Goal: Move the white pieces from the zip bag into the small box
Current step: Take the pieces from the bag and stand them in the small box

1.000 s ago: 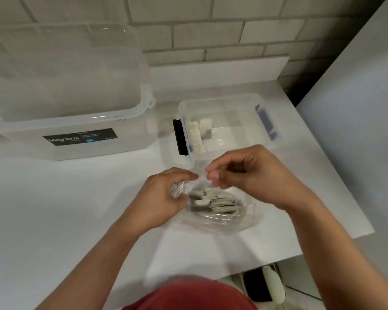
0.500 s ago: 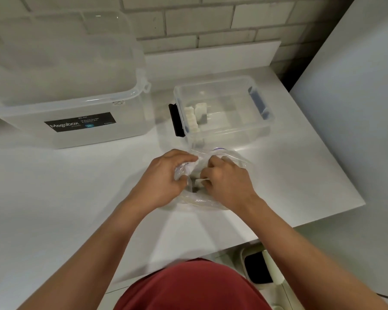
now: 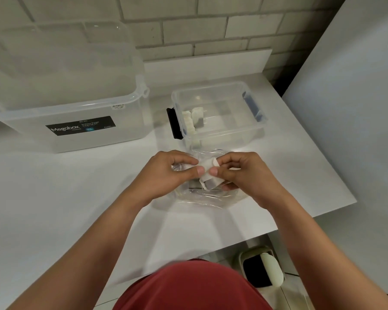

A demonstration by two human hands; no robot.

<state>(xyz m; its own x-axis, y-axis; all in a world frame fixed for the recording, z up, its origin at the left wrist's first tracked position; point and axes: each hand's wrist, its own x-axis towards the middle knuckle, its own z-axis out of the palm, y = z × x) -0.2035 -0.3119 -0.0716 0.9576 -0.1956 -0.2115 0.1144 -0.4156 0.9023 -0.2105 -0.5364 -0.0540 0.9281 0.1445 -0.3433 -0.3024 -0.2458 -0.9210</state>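
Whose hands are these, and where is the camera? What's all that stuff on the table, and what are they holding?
There's no robot here, just a person. The camera sits on their head and looks down, so you see their own arms and red shirt. The left hand and right hand together pinch a few white pieces over a clear zip bag lying on the white table. Behind it stands a small box with more pieces inside, near its left wall. To the left is a big box labelled Megabox. The job is moving pieces from bag to box.
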